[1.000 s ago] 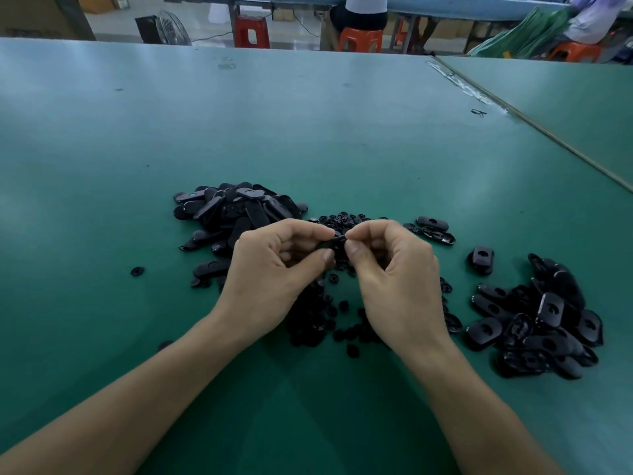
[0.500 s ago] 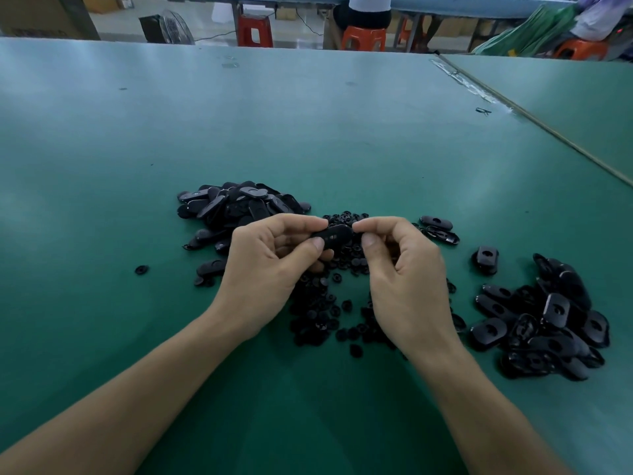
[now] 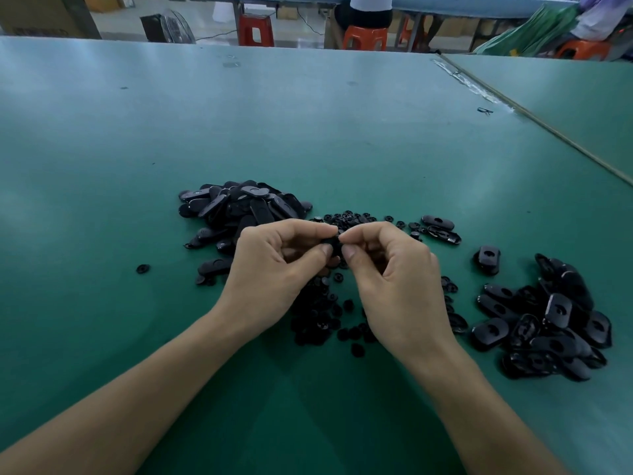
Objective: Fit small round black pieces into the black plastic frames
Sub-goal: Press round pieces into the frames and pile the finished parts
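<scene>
My left hand (image 3: pixel 274 272) and my right hand (image 3: pixel 394 279) meet above the green table, fingertips together, pinching one black plastic frame (image 3: pixel 331 246) between thumbs and forefingers. Most of that frame is hidden by my fingers, and I cannot tell whether a round piece sits in it. Under and beyond my hands lies a scatter of small round black pieces (image 3: pixel 322 320). A heap of flat black frames (image 3: pixel 239 207) is at the left, just behind my left hand. Another heap of black frames with holes (image 3: pixel 548 323) lies at the right.
The green table (image 3: pixel 308 132) stretches far ahead. A single round piece (image 3: pixel 142 268) lies apart at the left. Two loose frames (image 3: pixel 440 228) sit behind my right hand, one more (image 3: pixel 488 258) to its right. A seam (image 3: pixel 534 118) joins a second table. Orange stools stand behind.
My fingertips have closed in over the frame, which showed more plainly between the hands half a second ago. Both hands stay in the same spot above the round pieces.
</scene>
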The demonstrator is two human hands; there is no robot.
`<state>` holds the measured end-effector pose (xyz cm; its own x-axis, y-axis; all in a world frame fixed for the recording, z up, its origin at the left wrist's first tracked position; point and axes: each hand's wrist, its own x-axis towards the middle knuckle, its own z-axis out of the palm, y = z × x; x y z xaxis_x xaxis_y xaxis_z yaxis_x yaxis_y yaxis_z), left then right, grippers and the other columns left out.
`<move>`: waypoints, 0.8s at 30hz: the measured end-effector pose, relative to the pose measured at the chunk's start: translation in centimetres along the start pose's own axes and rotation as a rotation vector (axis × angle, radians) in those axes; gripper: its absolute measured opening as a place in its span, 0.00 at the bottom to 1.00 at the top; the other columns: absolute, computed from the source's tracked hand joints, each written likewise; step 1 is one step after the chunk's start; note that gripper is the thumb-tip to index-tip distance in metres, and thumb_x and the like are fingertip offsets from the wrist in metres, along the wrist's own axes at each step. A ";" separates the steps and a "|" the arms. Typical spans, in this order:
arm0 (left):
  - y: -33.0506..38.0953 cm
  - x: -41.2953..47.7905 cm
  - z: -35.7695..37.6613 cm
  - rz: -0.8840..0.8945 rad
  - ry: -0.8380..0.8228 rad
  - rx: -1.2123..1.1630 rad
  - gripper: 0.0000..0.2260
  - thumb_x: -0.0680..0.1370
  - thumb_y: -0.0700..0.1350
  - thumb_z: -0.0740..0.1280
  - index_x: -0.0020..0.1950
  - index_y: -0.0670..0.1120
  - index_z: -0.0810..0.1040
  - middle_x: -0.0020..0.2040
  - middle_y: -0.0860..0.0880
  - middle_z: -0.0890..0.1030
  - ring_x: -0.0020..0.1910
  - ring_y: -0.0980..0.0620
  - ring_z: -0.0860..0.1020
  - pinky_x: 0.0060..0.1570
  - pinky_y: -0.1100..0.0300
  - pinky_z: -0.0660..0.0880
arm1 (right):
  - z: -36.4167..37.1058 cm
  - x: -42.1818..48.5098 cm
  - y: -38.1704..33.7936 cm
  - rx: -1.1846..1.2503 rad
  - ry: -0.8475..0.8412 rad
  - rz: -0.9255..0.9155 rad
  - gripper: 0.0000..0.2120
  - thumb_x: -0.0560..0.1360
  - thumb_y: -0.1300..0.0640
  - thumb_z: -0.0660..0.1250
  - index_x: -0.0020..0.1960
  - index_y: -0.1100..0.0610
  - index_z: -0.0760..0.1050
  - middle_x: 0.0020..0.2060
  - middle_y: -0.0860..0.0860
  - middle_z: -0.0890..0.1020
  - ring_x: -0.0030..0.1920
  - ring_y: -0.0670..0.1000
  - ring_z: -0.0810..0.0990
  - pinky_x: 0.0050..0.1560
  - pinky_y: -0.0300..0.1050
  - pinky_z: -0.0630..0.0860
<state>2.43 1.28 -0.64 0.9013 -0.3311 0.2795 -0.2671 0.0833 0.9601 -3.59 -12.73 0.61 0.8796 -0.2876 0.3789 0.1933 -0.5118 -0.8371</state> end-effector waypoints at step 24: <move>-0.3 0.4 0.2 -0.021 0.041 0.156 0.12 0.74 0.34 0.75 0.50 0.51 0.83 0.43 0.49 0.87 0.42 0.50 0.86 0.48 0.53 0.83 | -0.4 -0.1 0.0 -0.089 0.055 -0.057 0.07 0.74 0.64 0.74 0.49 0.53 0.85 0.39 0.40 0.85 0.42 0.35 0.83 0.44 0.24 0.74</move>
<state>2.76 0.93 -0.84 0.9195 -0.2920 0.2631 -0.2951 -0.0707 0.9528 -3.84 -13.00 0.75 0.8424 -0.2990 0.4482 0.2007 -0.5978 -0.7761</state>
